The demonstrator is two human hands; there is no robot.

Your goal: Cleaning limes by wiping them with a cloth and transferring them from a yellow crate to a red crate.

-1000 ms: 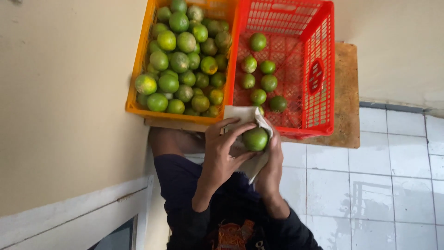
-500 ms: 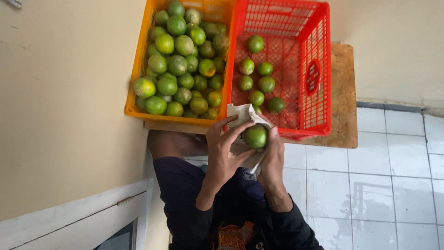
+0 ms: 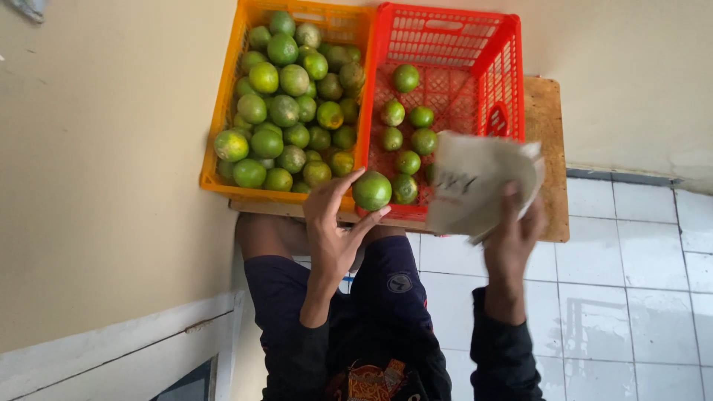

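Nearest the camera: person's lap in dark shorts (image 3: 386,297) and dark sleeves, sitting over a white tiled floor (image 3: 631,297).

Left hand (image 3: 334,226) is up just in front of the crates, fingers curled round a green citrus fruit (image 3: 371,191), gripping it at the fingertips w/ thumb on the near side. Fruit sits at the near edge, right about where the two crates meet.

Right hand (image 3: 512,238) is out to the right, fingers closed on a crumpled whitish cloth (image 3: 479,186), pinched along its near edge. Cloth is blurred, so it's moving.

Change vs. half a sec ago: both hands were together w/ the cloth wrapped against the fruit. Now they've split, cloth swung off to the right, fruit bare in the left hand. Looks like the wiping of this one is done and it's ready to go into a crate. That's my read, not seen.

Further out: wooden board (image 3: 546,141) carrying both crates. Orange crate (image 3: 215,148) on the left is heaped w/ green and yellow-green fruit. Red crate (image 3: 453,30) on the right holds only a handful, bottom mostly showing. Beige wall (image 3: 96,186) to the left and at the far side.
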